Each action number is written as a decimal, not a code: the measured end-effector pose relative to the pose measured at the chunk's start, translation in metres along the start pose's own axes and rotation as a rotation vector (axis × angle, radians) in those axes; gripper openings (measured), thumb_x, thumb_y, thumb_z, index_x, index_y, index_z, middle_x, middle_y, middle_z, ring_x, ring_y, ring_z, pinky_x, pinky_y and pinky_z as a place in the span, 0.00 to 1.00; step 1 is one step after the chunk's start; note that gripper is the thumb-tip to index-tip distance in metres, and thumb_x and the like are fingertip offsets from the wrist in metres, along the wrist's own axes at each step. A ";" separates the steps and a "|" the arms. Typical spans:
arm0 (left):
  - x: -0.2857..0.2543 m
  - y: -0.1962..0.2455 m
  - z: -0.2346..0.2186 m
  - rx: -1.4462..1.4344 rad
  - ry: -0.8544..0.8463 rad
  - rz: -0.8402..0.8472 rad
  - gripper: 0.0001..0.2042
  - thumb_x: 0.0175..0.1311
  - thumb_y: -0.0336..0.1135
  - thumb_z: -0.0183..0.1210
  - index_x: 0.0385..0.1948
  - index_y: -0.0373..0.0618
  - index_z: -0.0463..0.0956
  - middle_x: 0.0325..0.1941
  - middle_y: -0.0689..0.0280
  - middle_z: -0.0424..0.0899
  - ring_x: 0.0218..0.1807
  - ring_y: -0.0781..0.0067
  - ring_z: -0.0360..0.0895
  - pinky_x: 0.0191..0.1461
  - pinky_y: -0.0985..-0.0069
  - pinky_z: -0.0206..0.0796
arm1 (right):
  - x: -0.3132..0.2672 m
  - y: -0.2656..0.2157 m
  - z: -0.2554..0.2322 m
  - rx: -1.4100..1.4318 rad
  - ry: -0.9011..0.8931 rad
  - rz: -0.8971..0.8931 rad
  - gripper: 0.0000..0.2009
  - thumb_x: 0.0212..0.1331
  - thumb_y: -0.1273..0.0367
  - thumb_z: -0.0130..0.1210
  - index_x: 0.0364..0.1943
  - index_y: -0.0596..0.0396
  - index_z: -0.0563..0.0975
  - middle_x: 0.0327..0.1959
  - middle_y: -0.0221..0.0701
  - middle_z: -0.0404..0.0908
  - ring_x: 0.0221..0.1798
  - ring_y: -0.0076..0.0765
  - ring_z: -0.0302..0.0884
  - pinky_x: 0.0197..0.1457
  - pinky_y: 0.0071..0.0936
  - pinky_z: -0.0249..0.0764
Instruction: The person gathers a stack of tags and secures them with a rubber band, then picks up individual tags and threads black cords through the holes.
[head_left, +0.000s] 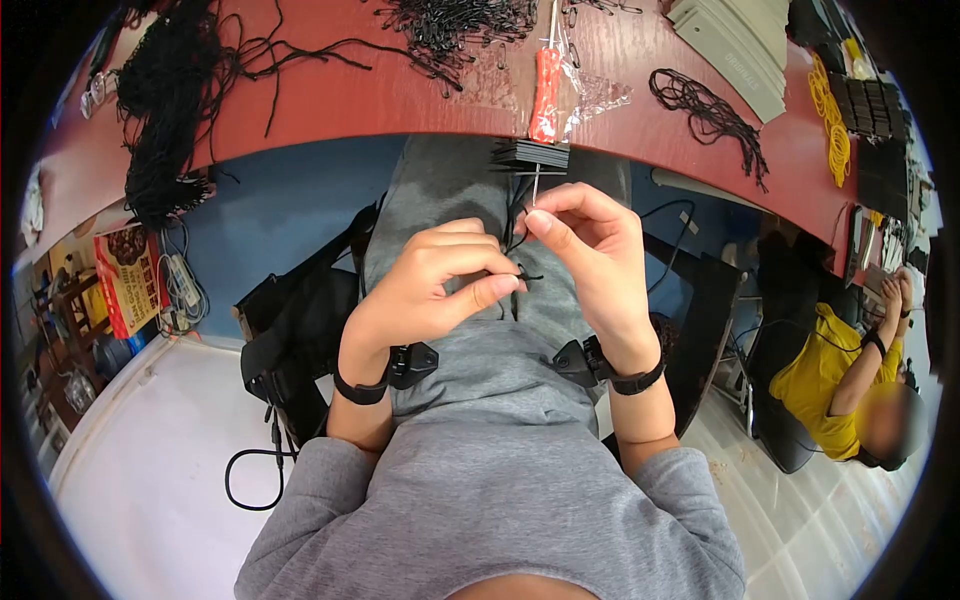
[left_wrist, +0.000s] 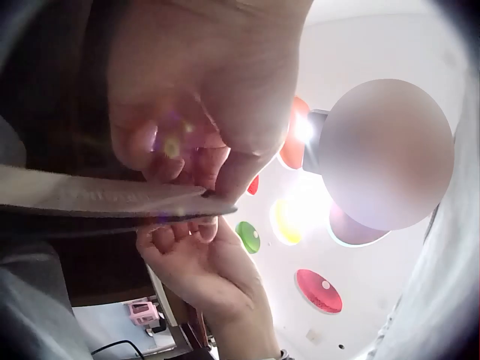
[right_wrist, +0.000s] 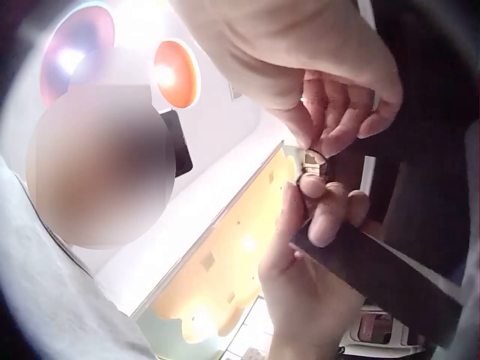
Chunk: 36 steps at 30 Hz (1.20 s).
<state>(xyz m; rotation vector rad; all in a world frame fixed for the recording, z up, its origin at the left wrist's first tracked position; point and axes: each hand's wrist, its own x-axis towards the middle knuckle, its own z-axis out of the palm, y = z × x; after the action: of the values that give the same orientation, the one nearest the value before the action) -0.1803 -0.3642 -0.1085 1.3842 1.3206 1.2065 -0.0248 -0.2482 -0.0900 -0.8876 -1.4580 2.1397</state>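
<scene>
My left hand (head_left: 425,285) pinches a short black cord (head_left: 531,277) between thumb and forefinger, above the lap. Beside it, my right hand (head_left: 595,255) has thumb and forefinger together on black cord at the tip of a thin metal rod (head_left: 536,183). That rod runs in line with a red-handled tool (head_left: 545,95) on the table. In the right wrist view a small cord loop (right_wrist: 313,159) lies between both hands' fingertips. A stack of dark flat strips (head_left: 540,153) sits at the table edge; a grey strip (left_wrist: 97,191) crosses before the hands in the left wrist view.
On the red table (head_left: 430,105) lie a thick bundle of black cords (head_left: 170,110), a pile of small black loops (head_left: 460,25), a black cord coil (head_left: 705,110), grey printed strips (head_left: 735,55) and yellow cord (head_left: 830,120). A person in yellow (head_left: 825,375) sits at right.
</scene>
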 end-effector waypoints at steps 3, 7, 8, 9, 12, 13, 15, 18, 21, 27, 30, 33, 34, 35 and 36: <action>0.000 0.003 -0.004 -0.124 0.041 0.010 0.07 0.60 0.32 0.63 0.26 0.38 0.81 0.20 0.67 0.77 0.27 0.72 0.65 0.34 0.73 0.59 | -0.005 0.000 0.001 0.070 -0.015 0.002 0.05 0.66 0.72 0.56 0.39 0.60 0.77 0.36 0.30 0.80 0.41 0.21 0.76 0.46 0.20 0.72; 0.001 0.006 -0.002 -0.235 0.092 0.056 0.09 0.60 0.33 0.61 0.24 0.38 0.80 0.21 0.66 0.78 0.27 0.72 0.65 0.33 0.75 0.56 | -0.007 0.004 -0.004 0.645 -0.259 0.107 0.09 0.69 0.67 0.50 0.41 0.59 0.74 0.36 0.32 0.77 0.34 0.23 0.68 0.43 0.23 0.69; 0.002 0.006 -0.001 -0.281 0.109 0.081 0.09 0.60 0.33 0.60 0.23 0.38 0.79 0.21 0.66 0.77 0.27 0.73 0.65 0.33 0.75 0.55 | -0.009 0.005 -0.005 0.645 -0.258 0.107 0.09 0.69 0.67 0.50 0.41 0.59 0.74 0.36 0.32 0.77 0.34 0.23 0.68 0.43 0.23 0.69; 0.003 0.007 0.000 -0.281 0.108 0.081 0.09 0.60 0.33 0.60 0.23 0.38 0.79 0.21 0.66 0.77 0.27 0.73 0.65 0.33 0.75 0.55 | -0.011 0.004 -0.009 0.641 -0.344 0.144 0.09 0.69 0.67 0.50 0.40 0.60 0.74 0.35 0.32 0.77 0.33 0.22 0.67 0.42 0.22 0.68; 0.004 0.008 -0.002 -0.194 0.113 0.107 0.04 0.59 0.27 0.61 0.26 0.39 0.79 0.22 0.66 0.77 0.27 0.71 0.65 0.32 0.75 0.57 | -0.012 0.002 -0.019 0.554 -0.436 0.188 0.10 0.68 0.69 0.50 0.42 0.64 0.78 0.36 0.36 0.81 0.31 0.22 0.67 0.39 0.21 0.68; 0.004 0.008 -0.002 -0.154 0.146 0.121 0.03 0.58 0.27 0.61 0.26 0.39 0.79 0.22 0.66 0.76 0.26 0.70 0.65 0.32 0.74 0.57 | -0.014 -0.002 -0.019 0.518 -0.439 0.149 0.11 0.68 0.71 0.50 0.45 0.65 0.79 0.39 0.39 0.83 0.30 0.22 0.67 0.37 0.21 0.68; 0.005 0.008 -0.002 -0.117 0.176 0.137 0.03 0.58 0.27 0.61 0.26 0.39 0.78 0.22 0.66 0.76 0.25 0.70 0.64 0.31 0.74 0.57 | -0.013 -0.002 -0.021 0.449 -0.428 0.091 0.14 0.66 0.77 0.50 0.53 0.61 0.79 0.46 0.42 0.84 0.29 0.20 0.72 0.31 0.20 0.69; 0.007 0.011 -0.003 0.000 0.158 0.171 0.03 0.57 0.27 0.62 0.26 0.39 0.78 0.21 0.66 0.74 0.24 0.70 0.64 0.30 0.74 0.56 | -0.019 -0.025 -0.008 0.036 -0.267 0.185 0.15 0.63 0.78 0.53 0.53 0.58 0.80 0.42 0.37 0.86 0.28 0.19 0.77 0.25 0.16 0.70; 0.010 0.012 0.001 0.097 0.223 0.184 0.03 0.57 0.27 0.62 0.27 0.39 0.78 0.21 0.66 0.73 0.24 0.70 0.63 0.29 0.74 0.55 | -0.022 -0.022 0.004 -0.242 -0.130 0.013 0.14 0.60 0.79 0.57 0.50 0.56 0.82 0.37 0.33 0.87 0.29 0.19 0.81 0.23 0.13 0.71; 0.011 0.022 0.006 0.182 0.222 0.125 0.09 0.52 0.28 0.67 0.33 0.41 0.78 0.26 0.65 0.77 0.26 0.68 0.69 0.29 0.72 0.63 | -0.025 -0.027 0.005 -0.510 0.119 -0.338 0.07 0.52 0.79 0.64 0.36 0.58 0.85 0.34 0.30 0.81 0.25 0.15 0.73 0.25 0.14 0.68; 0.009 0.016 0.014 0.116 0.355 0.084 0.19 0.45 0.30 0.72 0.41 0.43 0.77 0.30 0.65 0.80 0.28 0.67 0.74 0.30 0.71 0.66 | -0.026 -0.035 0.001 -0.488 0.230 -0.419 0.02 0.58 0.79 0.58 0.35 0.62 0.78 0.43 0.35 0.78 0.26 0.16 0.72 0.26 0.13 0.68; 0.005 0.005 0.011 0.172 0.313 0.140 0.27 0.39 0.30 0.73 0.47 0.46 0.75 0.33 0.64 0.81 0.29 0.67 0.75 0.30 0.72 0.66 | -0.029 -0.047 -0.008 -0.251 0.174 -0.319 0.03 0.67 0.77 0.49 0.40 0.63 0.72 0.47 0.41 0.77 0.26 0.17 0.72 0.24 0.13 0.67; 0.003 0.007 0.010 0.185 0.303 0.110 0.27 0.38 0.31 0.74 0.47 0.46 0.76 0.33 0.65 0.81 0.29 0.67 0.74 0.30 0.72 0.66 | -0.028 -0.050 -0.012 -0.293 0.178 -0.332 0.03 0.67 0.76 0.48 0.40 0.63 0.71 0.47 0.42 0.77 0.26 0.18 0.73 0.24 0.13 0.67; 0.003 0.009 0.009 0.198 0.293 0.079 0.27 0.37 0.31 0.74 0.46 0.46 0.77 0.33 0.65 0.82 0.29 0.67 0.74 0.30 0.73 0.66 | -0.028 -0.051 -0.016 -0.314 0.226 -0.373 0.03 0.67 0.76 0.48 0.40 0.63 0.71 0.46 0.43 0.77 0.26 0.19 0.73 0.24 0.13 0.67; 0.005 0.012 0.006 0.199 0.293 0.080 0.27 0.37 0.31 0.74 0.46 0.46 0.77 0.33 0.65 0.82 0.29 0.67 0.74 0.30 0.73 0.66 | -0.029 -0.056 -0.016 -0.249 0.279 -0.351 0.03 0.68 0.75 0.47 0.39 0.63 0.71 0.45 0.43 0.77 0.27 0.20 0.74 0.24 0.14 0.68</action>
<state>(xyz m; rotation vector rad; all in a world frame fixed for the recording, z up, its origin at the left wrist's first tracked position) -0.1726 -0.3605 -0.0971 1.4495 1.6385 1.4030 0.0057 -0.2348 -0.0339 -0.8947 -1.6147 1.5416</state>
